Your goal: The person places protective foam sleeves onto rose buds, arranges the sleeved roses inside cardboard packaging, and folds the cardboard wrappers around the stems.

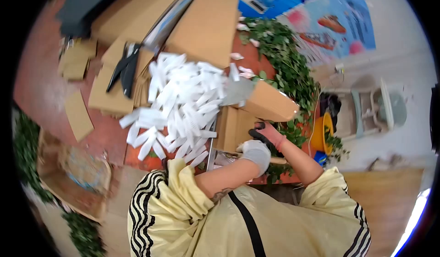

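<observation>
My left hand [256, 154], in a pale grey glove, is at the front edge of an open cardboard box [228, 131]. Its fingers look curled in; whatever they hold is hidden. Just beyond it, my right hand [269, 135] wears a pink glove with black fingers. These fingers are bent together at the box's right side, and I cannot make out anything in them. A raised cardboard flap [270, 102] leans above the right hand. A pale wooden stick [278, 160] shows beside the left wrist. Left of the box lies a heap of white paper sleeves [183, 99].
Leafy green stems [286, 55] line the table's right side. Black scissors-like tools [124, 69] rest on stacked cardboard [107, 94] at left. A yellow bucket [323, 133] and a pale chair [366, 110] stand on the right. A large crate [48, 165] sits lower left.
</observation>
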Demonstrator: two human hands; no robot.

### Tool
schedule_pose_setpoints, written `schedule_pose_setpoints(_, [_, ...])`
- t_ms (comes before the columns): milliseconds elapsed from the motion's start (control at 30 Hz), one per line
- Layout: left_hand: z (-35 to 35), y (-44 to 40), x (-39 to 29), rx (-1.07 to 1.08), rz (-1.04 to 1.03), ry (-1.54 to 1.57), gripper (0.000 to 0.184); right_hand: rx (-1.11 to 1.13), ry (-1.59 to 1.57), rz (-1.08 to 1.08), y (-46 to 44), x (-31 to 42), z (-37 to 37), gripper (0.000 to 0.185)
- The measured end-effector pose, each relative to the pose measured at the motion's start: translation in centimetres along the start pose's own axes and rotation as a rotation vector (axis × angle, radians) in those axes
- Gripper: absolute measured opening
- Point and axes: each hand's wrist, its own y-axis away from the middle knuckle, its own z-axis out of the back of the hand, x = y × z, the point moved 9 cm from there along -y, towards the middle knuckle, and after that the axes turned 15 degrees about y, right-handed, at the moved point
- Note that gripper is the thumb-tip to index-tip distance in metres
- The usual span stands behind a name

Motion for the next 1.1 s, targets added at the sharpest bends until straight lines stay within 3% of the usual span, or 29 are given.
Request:
schedule_pose_setpoints(67, [0.3,0.5,-0.6,0.021,-0.018,-0.134,0.032,-0.037,-0.038,0.037,0.5,1.3,0.4,0.023])
schedule_pose_setpoints(133, [0.1,0.9,-1.7,0.040,-0.066,-0.243,0.031,0.080,-0.065,-0.084,0.6,-0.3,-0.4,0.024])
schedule_pose_setpoints(300, [-0.1,1.4,-2.5,0.044,-0.028,-0.328,0.025,0.063,-0.118,0.067,-0.1,-1.2,-0.5,0.025])
schedule_pose_setpoints(433, [-0.6,0.7,-2.1,-0.039,-0.127,-0.383,0.025,0.130,0.014,0.039,0.6,-1.1,-0.7,0.034])
schedule_pose_setpoints(500, [-0.6,0.9,-2.1,-0.094,-0.205,-0.392,0.024,-0.066,0.260,0.164,0.5,-0.4,0.6,0.041])
schedule_pose_setpoints(600, [-0.2,1.2,-2.8,-0.170,-0.249,-0.347,0.018,-0.115,0.389,0.180,0.7,-0.4,0.6,0.039])
schedule_pose_setpoints(800, [-0.5,0.6,-2.1,-0.120,-0.129,-0.383,0.026,-0.152,0.442,0.288,-0.5,-0.7,0.2,0.031])
schedule_pose_setpoints(867, [-0.6,0.4,-1.5,-0.137,-0.118,-0.385,0.027,0.102,0.229,0.219,0.3,-0.3,0.2,0.028])
schedule_pose_setpoints(1100, [-0.7,0.2,-1.7,-0.137,-0.010,-0.459,0.028,0.065,0.275,0.160,0.4,-0.6,0.1,0.028])
